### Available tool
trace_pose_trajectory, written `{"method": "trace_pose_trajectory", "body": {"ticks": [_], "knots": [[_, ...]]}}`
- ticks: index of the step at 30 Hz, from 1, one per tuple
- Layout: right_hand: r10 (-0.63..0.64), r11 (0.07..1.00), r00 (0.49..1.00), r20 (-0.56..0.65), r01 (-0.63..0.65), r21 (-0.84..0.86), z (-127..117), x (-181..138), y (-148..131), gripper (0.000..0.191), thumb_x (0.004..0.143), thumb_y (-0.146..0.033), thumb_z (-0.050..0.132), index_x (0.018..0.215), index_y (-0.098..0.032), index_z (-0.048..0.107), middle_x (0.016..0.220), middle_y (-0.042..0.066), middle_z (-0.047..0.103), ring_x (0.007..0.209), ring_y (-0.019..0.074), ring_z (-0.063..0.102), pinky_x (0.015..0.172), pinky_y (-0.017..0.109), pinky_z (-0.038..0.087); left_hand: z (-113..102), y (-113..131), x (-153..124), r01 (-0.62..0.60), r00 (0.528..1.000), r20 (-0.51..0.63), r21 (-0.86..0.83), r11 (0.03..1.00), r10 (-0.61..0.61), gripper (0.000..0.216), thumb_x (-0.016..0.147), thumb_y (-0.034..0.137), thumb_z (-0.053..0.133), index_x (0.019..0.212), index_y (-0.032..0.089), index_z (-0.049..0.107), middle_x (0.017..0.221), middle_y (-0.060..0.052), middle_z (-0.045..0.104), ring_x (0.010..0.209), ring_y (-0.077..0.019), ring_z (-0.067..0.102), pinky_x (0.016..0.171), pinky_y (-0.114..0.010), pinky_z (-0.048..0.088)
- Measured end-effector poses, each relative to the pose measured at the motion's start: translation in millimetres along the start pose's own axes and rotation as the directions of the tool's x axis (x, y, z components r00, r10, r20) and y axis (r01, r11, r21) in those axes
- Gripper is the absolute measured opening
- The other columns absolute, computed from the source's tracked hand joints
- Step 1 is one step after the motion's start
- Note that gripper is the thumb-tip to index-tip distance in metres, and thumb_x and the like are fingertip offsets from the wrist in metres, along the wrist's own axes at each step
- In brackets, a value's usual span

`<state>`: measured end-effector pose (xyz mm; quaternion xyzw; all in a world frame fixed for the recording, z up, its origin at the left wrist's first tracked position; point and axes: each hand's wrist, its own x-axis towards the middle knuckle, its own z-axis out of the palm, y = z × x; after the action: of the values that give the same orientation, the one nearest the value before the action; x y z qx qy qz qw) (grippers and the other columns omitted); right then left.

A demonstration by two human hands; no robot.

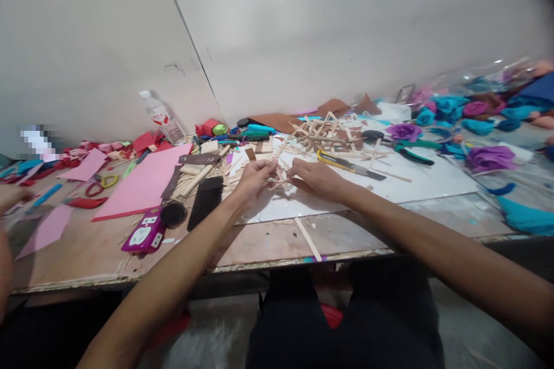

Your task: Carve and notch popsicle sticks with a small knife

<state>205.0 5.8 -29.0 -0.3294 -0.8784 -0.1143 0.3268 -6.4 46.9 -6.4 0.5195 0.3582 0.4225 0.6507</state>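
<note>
Both forearms reach over the worktop point(268, 245), hands meeting above a white sheet point(407, 181).
Left hand point(255, 177) and right hand point(318, 177), fingers curled, pinch thin wooden sticks point(279, 180) between them, just before the stick pile point(322, 132).

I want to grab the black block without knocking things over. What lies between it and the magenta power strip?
In the head view, a round black disc lies between the black block and the magenta power strip.

Utility knife point(348, 165) lies right of stick pile point(322, 132)
</note>
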Motion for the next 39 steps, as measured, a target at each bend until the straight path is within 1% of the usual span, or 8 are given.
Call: {"method": "trace_pose_trajectory", "body": {"ticks": [3, 10, 16, 25, 29, 32, 35, 39], "knots": [[-0.015, 1.000, 1.000, 0.009, 0.015, -0.026, -2, 1, -4, 0.018, 0.109, -0.027, 0.045, 0.099, -0.020, 0.058, 0.087, 0.004, 0.063, 0.070, 0.0162, 0.052, 0.058, 0.029, 0.030, 1, -2, -1, -0.016, 1.000, 0.007, 0.013, 1.000, 0.016, 0.043, 0.068, 0.048, 0.096, 0.070, 0.013, 0.071, 0.056, 0.000, 0.061, 0.051, -0.0070, 0.055, 0.051, -0.018, 0.046], [0.016, 0.997, 0.999, -0.031, -0.018, -0.072, 1, 0, -6, 0.024, 0.110, -0.027, 0.042, 0.094, -0.020, 0.059, 0.083, 0.004, 0.061, 0.065, 0.0157, 0.048, 0.057, 0.031, 0.026, 6, -9, -4, -0.107, 0.994, -0.010, 0.007, 0.994, 0.107, 0.041, 0.071, 0.050, 0.093, 0.071, 0.014, 0.073, 0.059, 0.002, 0.060, 0.051, -0.0056, 0.049, 0.050, -0.018, 0.042], [0.047, 0.995, 0.996, -0.077, -0.054, -0.087, 2, 2, -5, 0.026, 0.111, -0.030, 0.041, 0.096, -0.019, 0.059, 0.085, 0.006, 0.061, 0.068, 0.0165, 0.051, 0.057, 0.031, 0.029, 10, -12, -5, -0.107, 0.994, 0.004, 0.000, 0.994, 0.107, 0.044, 0.067, 0.054, 0.094, 0.072, 0.016, 0.073, 0.071, 0.000, 0.066, 0.062, -0.0079, 0.058, 0.060, -0.020, 0.051], [0.062, 0.994, 0.994, -0.094, -0.070, -0.088, 4, -1, -4, 0.022, 0.109, -0.030, 0.046, 0.095, -0.020, 0.060, 0.082, 0.004, 0.060, 0.065, 0.0160, 0.051, 0.058, 0.031, 0.028, 12, -10, -8, -0.130, 0.991, 0.051, 0.055, 0.990, 0.127, 0.044, 0.070, 0.055, 0.091, 0.069, 0.016, 0.071, 0.073, -0.001, 0.065, 0.063, -0.0088, 0.055, 0.059, -0.021, 0.050], [0.076, 0.994, 0.990, -0.123, -0.084, -0.066, 4, 0, -5, 0.023, 0.110, -0.030, 0.044, 0.096, -0.021, 0.060, 0.081, 0.003, 0.060, 0.065, 0.0165, 0.053, 0.057, 0.030, 0.029, 9, -11, -5, -0.191, 0.981, 0.068, 0.123, 0.974, 0.184, 0.044, 0.076, 0.057, 0.086, 0.072, 0.016, 0.074, 0.069, -0.001, 0.064, 0.060, -0.0094, 0.053, 0.057, -0.022, 0.045], [0.090, 0.994, 0.983, -0.158, -0.100, -0.052, 2, 2, -3, 0.022, 0.110, -0.029, 0.043, 0.098, -0.022, 0.059, 0.082, 0.004, 0.061, 0.066, 0.0173, 0.054, 0.058, 0.030, 0.032, 8, -6, -7, -0.274, 0.961, 0.089, 0.200, 0.941, 0.261, 0.041, 0.083, 0.054, 0.081, 0.072, 0.016, 0.073, 0.066, -0.002, 0.064, 0.061, -0.0104, 0.055, 0.060, -0.022, 0.045], [0.097, 0.993, 0.976, -0.194, -0.107, -0.040, -1, 2, 0, 0.019, 0.110, -0.027, 0.042, 0.102, -0.021, 0.058, 0.085, 0.005, 0.064, 0.068, 0.0177, 0.056, 0.061, 0.030, 0.037, 6, 5, -13, -0.375, 0.927, 0.093, 0.251, 0.892, 0.364, 0.026, 0.081, 0.040, 0.086, 0.093, 0.020, 0.075, 0.089, -0.003, 0.072, 0.082, -0.0137, 0.065, 0.075, -0.022, 0.050], [0.076, 0.996, 0.976, -0.204, -0.084, -0.035, -5, 1, 5, 0.016, 0.109, -0.024, 0.043, 0.103, -0.022, 0.057, 0.086, 0.005, 0.065, 0.069, 0.0179, 0.057, 0.062, 0.030, 0.040, 2, 21, -19, -0.454, 0.891, 0.185, 0.331, 0.827, 0.415, 0.063, 0.058, 0.022, 0.100, 0.115, 0.025, 0.074, 0.123, -0.009, 0.072, 0.107, -0.0220, 0.068, 0.095, -0.030, 0.053]]}}
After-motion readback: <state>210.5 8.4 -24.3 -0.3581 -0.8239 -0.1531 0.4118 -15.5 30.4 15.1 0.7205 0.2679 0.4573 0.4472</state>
